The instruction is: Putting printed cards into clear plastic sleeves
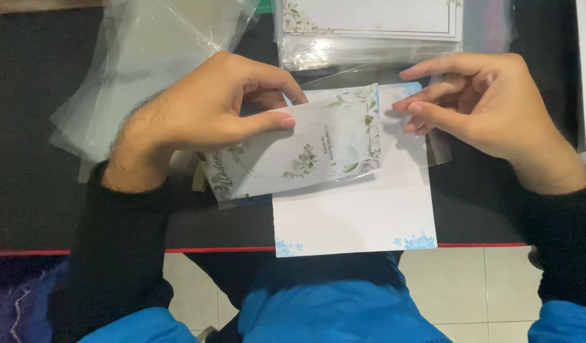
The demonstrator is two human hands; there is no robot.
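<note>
Left hand (201,114) pinches the floral card (293,152) over the white sheet (356,209); right hand's (477,101) fingers pinch the clear sleeve (436,143) at the card's right end. If that thin film slips, the corner could snag and crease.

I see my left hand (198,114) pinching a floral white card (293,152) over a blue-cornered white sheet (356,216) on the dark surface (26,127), while my right hand (477,101) grips a clear plastic sleeve (436,149).

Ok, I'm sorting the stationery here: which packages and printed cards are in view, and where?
Floral card: centre, pinched by left hand, white with green leaves.
Clear sleeve: at right hand.
White sheet: underneath, blue corner flowers.
Wrapped card stack: top.
Empty sleeves: top left.
</note>
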